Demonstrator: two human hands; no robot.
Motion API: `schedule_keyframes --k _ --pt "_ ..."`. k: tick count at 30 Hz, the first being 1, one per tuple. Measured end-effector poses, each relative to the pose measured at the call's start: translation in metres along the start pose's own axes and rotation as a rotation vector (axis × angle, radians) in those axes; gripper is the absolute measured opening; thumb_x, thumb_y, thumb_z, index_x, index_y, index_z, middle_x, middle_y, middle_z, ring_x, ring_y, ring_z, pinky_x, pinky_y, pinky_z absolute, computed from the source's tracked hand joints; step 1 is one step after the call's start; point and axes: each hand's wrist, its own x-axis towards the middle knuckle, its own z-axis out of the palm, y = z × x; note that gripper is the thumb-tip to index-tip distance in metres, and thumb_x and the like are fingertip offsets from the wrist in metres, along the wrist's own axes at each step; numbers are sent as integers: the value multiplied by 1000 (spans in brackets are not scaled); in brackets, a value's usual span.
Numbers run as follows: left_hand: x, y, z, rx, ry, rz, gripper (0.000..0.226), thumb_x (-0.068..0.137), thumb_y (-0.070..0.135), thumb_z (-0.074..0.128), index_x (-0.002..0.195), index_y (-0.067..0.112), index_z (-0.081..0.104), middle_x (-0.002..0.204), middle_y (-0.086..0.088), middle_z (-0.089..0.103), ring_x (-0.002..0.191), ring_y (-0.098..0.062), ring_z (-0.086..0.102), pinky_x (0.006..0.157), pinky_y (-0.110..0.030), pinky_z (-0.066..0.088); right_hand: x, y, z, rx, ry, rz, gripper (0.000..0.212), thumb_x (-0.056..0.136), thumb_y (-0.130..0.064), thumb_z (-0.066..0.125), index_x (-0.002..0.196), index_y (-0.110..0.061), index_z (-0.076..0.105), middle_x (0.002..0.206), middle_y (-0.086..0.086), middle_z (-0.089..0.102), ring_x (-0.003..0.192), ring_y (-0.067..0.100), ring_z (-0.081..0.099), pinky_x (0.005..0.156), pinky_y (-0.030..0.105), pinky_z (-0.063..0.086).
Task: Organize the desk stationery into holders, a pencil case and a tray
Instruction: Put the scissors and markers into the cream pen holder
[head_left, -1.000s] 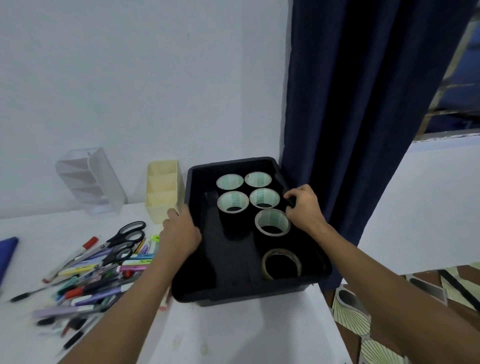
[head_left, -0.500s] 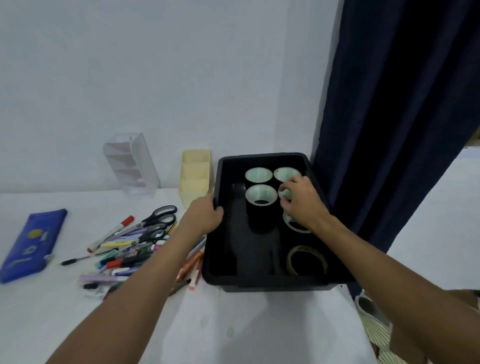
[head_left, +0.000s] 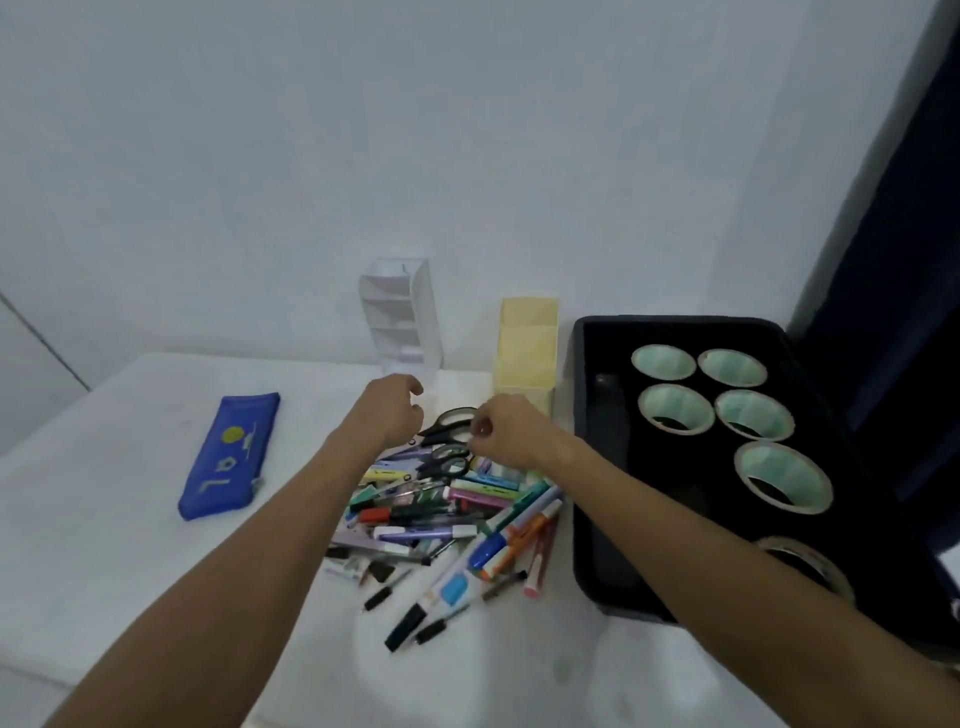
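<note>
A heap of pens, markers and highlighters (head_left: 441, 514) lies in the middle of the white desk (head_left: 130, 545). Two pairs of black scissors (head_left: 448, 422) rest on its far end. My left hand (head_left: 394, 413) hovers over the heap's far left, fingers loosely curled, holding nothing. My right hand (head_left: 506, 434) hangs just right of the scissors' handles, fingertips drawn together, with nothing seen in them. A blue pencil case (head_left: 228, 454) lies to the left. A clear holder (head_left: 402, 317) and a yellow holder (head_left: 527, 343) stand at the wall. The black tray (head_left: 583, 467) on the right holds several tape rolls (head_left: 675, 423).
A dark blue curtain (head_left: 904, 249) hangs behind the tray at the right edge. The white wall runs close behind the holders. The desk's right edge ends just past the tray.
Both hands have left the black tray and moved left over the pen heap, next to the scissors. The view has swung left with them.
</note>
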Motion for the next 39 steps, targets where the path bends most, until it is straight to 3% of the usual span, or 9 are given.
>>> schedule_keyframes --k 4,8,15,17,21,25,29,35,39 --pt "27 -25 14 12 -123 46 46 94 20 51 139 11 44 142 -11 46 130 -26 42 105 -33 35 19 -12 30 -70 -41 138 27 86 -28 64 72 -7 53 80 5 58 73 22 55 54 27 41" --pt "54 -28 35 43 -260 175 56 94 28 55 144 10 35 147 -13 39 134 -27 38 105 -34 33 39 -11 50 -10 -119 275 44 80 -46 67 104 -9 67 102 9 69 89 25 64 77 35 55" --pt "80 -29 70 56 -336 206 70 83 48 66 136 11 39 134 -17 47 117 -34 50 97 -45 44 41 -15 50 38 -115 328 18 85 -23 67 73 -12 60 76 5 56 71 18 52 51 21 33" --pt "86 -32 73 34 -335 206 75 82 47 67 140 12 36 138 -15 46 121 -33 49 99 -43 43 43 -13 50 58 -111 367 13 87 -19 63 86 -6 62 82 7 56 76 19 52 46 22 31" --pt "98 -28 64 -15 -317 217 54 85 36 66 129 11 50 130 -13 55 114 -29 55 88 -32 46 49 -3 46 396 -67 488 29 82 -10 66 109 -6 55 97 17 69 76 26 67 63 30 55" --pt "104 -21 33 -19 -323 284 23 79 30 70 92 13 60 97 -10 66 86 -26 62 65 -27 42 46 4 26 727 -45 452 29 87 -3 64 113 -3 49 84 16 69 65 24 66 67 35 59" --pt "103 6 -31 -118 -168 360 22 85 29 67 94 12 56 89 -7 61 79 -23 58 62 -28 41 44 1 -30 666 52 313 20 90 -5 61 109 -6 53 81 12 70 63 20 62 63 30 57" --pt "112 65 -122 -552 285 487 20 81 24 69 92 8 65 88 -6 69 80 -26 65 78 -39 54 54 -7 -138 441 482 220 13 90 -9 60 102 -13 58 77 4 72 63 16 62 73 36 55" --pt "136 89 -119 -726 371 482 18 78 23 73 91 13 64 79 7 66 69 -20 67 69 -31 56 81 2 -159 165 680 200 16 90 -9 56 104 -16 55 81 -1 68 65 2 59 59 6 44"
